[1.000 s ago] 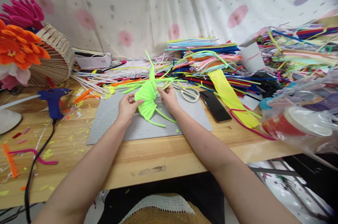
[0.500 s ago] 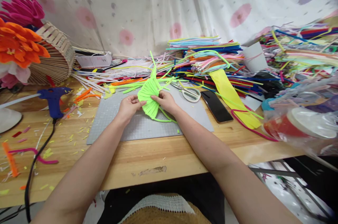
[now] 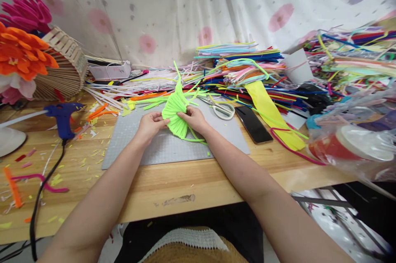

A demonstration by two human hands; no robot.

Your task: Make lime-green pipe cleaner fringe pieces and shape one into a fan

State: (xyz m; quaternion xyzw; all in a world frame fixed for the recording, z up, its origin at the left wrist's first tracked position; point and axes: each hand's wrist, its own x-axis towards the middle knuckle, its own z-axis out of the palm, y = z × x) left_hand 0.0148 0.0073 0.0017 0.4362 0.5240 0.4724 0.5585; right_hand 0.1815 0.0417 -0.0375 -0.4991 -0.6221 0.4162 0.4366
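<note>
Both my hands hold a neon-green fan-shaped piece made of pipe cleaners (image 3: 176,108) above a grey cutting mat (image 3: 130,147). Its ribs spread out side by side, and a thin stem tip sticks up at the top. My left hand (image 3: 151,124) pinches the left edge between thumb and fingers. My right hand (image 3: 194,119) grips the right side, thumb laid across the front; its other fingers are partly hidden behind. Loose green pipe cleaners (image 3: 157,100) lie on the mat's far edge. Scissors (image 3: 223,110) rest on the mat to the right of my right hand.
A blue glue gun (image 3: 63,118) with a black cord stands at left, near a basket (image 3: 66,60) of fuzzy flowers. At right are a phone (image 3: 254,124), a yellow strip (image 3: 274,114) and a bagged red cup (image 3: 337,145). Bundled pipe cleaners (image 3: 244,65) pile along the back.
The green fan is tilted very slightly differently, its stem tip leaning a bit further left. Both hands keep nearly the same place and grip.
</note>
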